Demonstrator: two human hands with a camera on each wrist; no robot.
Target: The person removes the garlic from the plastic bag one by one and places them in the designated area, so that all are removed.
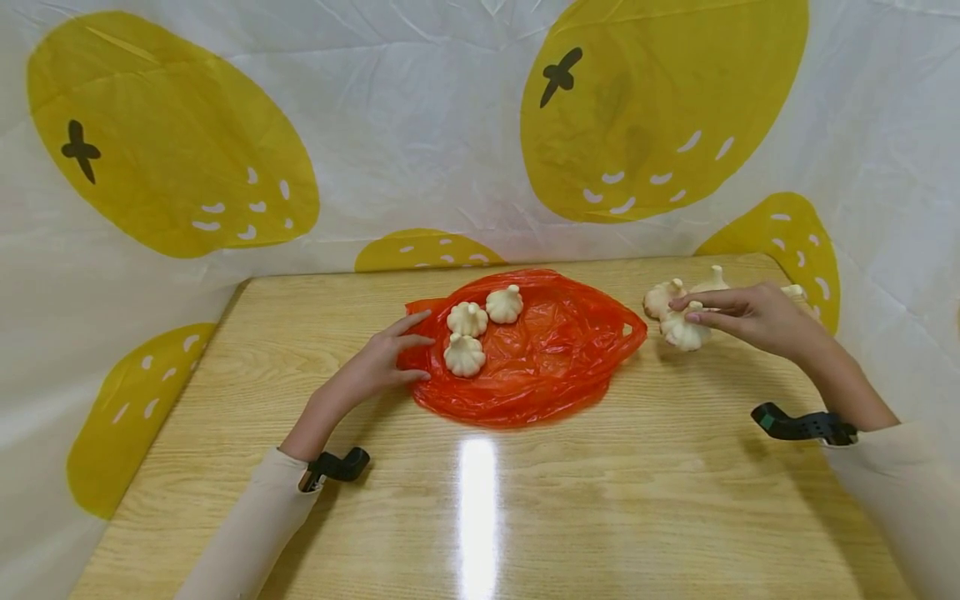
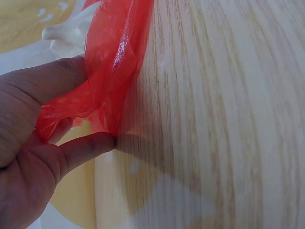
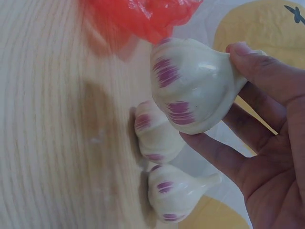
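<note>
The left hand [image 1: 369, 362] is at the left end of a red plastic bag [image 1: 517, 408]. Its thumb and fingers are spread apart. They touch the edge of the bag, and some of the thin red plastic is in the gap between them.

The right hand [image 1: 761, 318] is pinching a garlic bulb [image 3: 188, 88] by its stem, with the thumb on one side and fingers on the other. This bulb is white with purple stripes, and it is held up off the surface [image 1: 637, 500], to the right of the bag.

Close to the right hand are more garlic bulbs. One [image 1: 662, 298] is just beside the held one, and another [image 1: 711, 278] is a bit farther back, partly hidden by the hand. A pale stem [image 1: 793, 292] pokes out past the knuckles.

The bag lies wide open on the surface. Three bulbs sit in its left part: one at the front [image 1: 464, 358], one just behind it [image 1: 467, 319], and one at the back [image 1: 505, 306], a little to the right.

Both arms have light sleeves [image 1: 251, 521] and a black thing [image 1: 798, 423] on each wrist. The surface is light wood with a bright shiny stripe [image 1: 478, 517]. Behind it hangs a white cloth [image 1: 405, 125] with big yellow shapes [image 1: 172, 142].
</note>
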